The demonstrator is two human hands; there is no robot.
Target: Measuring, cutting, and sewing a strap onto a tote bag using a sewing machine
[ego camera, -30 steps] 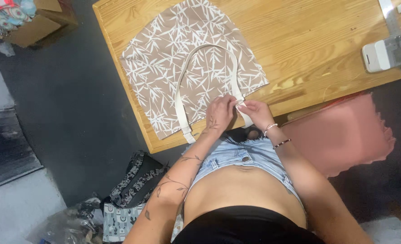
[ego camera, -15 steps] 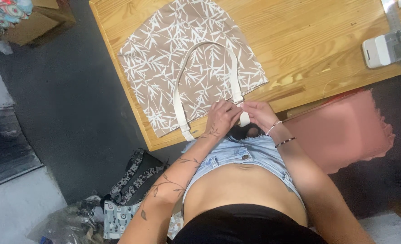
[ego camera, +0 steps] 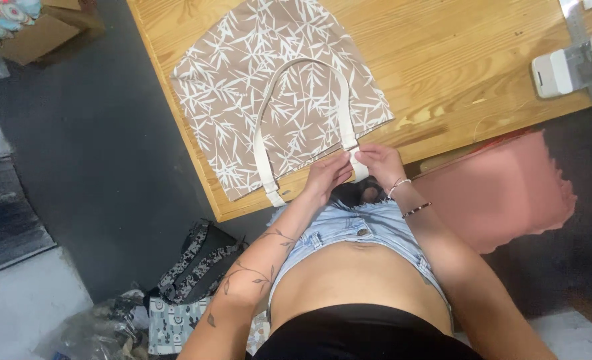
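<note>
A tan tote bag (ego camera: 269, 93) with a white leaf print lies flat on the wooden table (ego camera: 456, 53). Its cream strap (ego camera: 263, 143) arches over the fabric. One strap end (ego camera: 359, 167) sits at the bag's near edge, by the table's front edge. My left hand (ego camera: 329, 177) and my right hand (ego camera: 379, 162) meet there, both pinching that strap end and the bag's edge. The other strap end (ego camera: 273, 195) lies loose to the left.
A white device (ego camera: 553, 73) and grey machine parts sit at the table's far right. A pink cushioned seat (ego camera: 503, 193) stands to my right. Patterned fabric and a plastic bag (ego camera: 149, 313) lie on the dark floor at my left; a cardboard box (ego camera: 36, 33) sits top left.
The hands have stayed at the right strap end with only small finger shifts. The view has shifted slightly; the bag has not moved on the table.
</note>
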